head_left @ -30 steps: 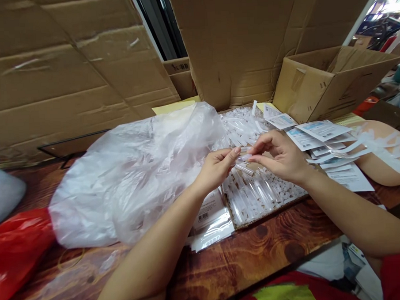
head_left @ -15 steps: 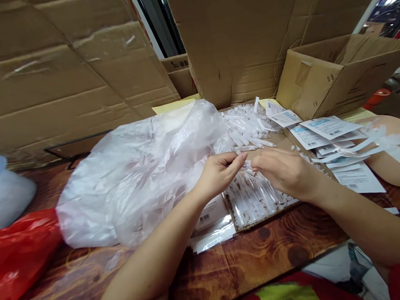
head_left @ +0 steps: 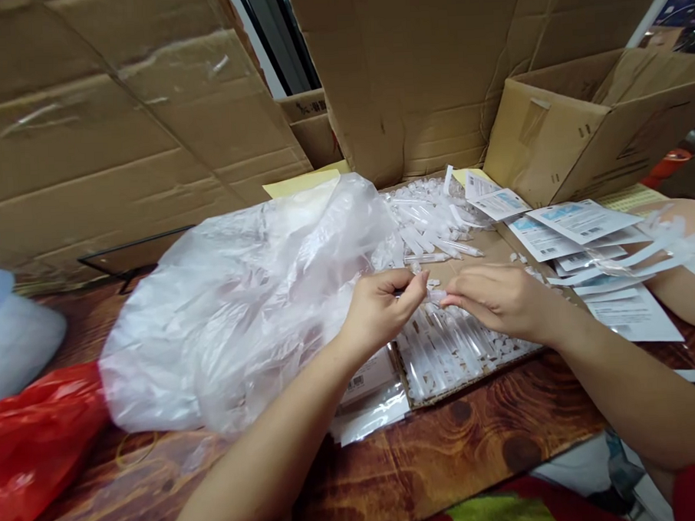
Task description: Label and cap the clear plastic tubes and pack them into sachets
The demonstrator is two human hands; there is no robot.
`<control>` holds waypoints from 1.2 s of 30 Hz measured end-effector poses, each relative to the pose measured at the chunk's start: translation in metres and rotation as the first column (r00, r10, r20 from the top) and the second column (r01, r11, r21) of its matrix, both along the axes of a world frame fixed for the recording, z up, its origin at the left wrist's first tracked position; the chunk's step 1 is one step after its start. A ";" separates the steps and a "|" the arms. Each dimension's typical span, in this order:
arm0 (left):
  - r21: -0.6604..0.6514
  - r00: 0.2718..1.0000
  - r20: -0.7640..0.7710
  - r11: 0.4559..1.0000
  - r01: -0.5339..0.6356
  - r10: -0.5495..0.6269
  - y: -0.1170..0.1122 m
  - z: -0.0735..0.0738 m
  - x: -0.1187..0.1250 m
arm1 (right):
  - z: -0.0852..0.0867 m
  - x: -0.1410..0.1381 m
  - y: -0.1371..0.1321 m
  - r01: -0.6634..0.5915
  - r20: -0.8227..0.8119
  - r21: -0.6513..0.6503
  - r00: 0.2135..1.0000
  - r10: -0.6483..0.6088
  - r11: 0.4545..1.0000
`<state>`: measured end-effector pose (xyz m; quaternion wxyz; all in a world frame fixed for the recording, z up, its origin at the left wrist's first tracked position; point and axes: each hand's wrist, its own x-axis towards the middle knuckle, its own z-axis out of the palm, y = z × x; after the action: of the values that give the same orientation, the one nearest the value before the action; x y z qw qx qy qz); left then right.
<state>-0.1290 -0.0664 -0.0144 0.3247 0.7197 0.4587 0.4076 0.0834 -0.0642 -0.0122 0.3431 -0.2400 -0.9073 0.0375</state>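
Note:
Between my two hands, above a shallow cardboard tray [head_left: 474,392], is a small clear plastic tube [head_left: 436,296]. My left hand [head_left: 381,303] is closed around its left end, thumb on top, hiding most of it. With fingertips pinched, my right hand [head_left: 502,300] grips the tube's right end. Below them, several clear tubes [head_left: 443,345] lie side by side along the tray's front. At the tray's back is a loose heap of clear tubes [head_left: 426,211]. Small white pieces are scattered on the cardboard, too small to name.
A large crumpled translucent plastic bag [head_left: 239,303] covers the table's left-middle. A red bag [head_left: 44,443] lies far left. Printed white packets [head_left: 581,219] pile up at right, before an open cardboard box [head_left: 549,136]. Clear-film packets [head_left: 371,405] lie under the tray's left edge.
My right hand has turned and shifted slightly right, its fingertips now pinching the tube's end. More of the tube shows between the hands. My left hand has barely moved.

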 end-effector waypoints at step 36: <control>-0.298 0.943 0.289 0.921 0.250 -0.162 0.009 0.028 -0.035 | 0.001 0.057 0.022 0.399 0.114 -0.516 0.909 -0.400 0.758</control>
<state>-0.1636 -0.0574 0.0137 0.5392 0.6401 0.3952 0.3787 0.1400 -0.0426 -0.0116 0.2653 -0.5125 -0.7888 0.2116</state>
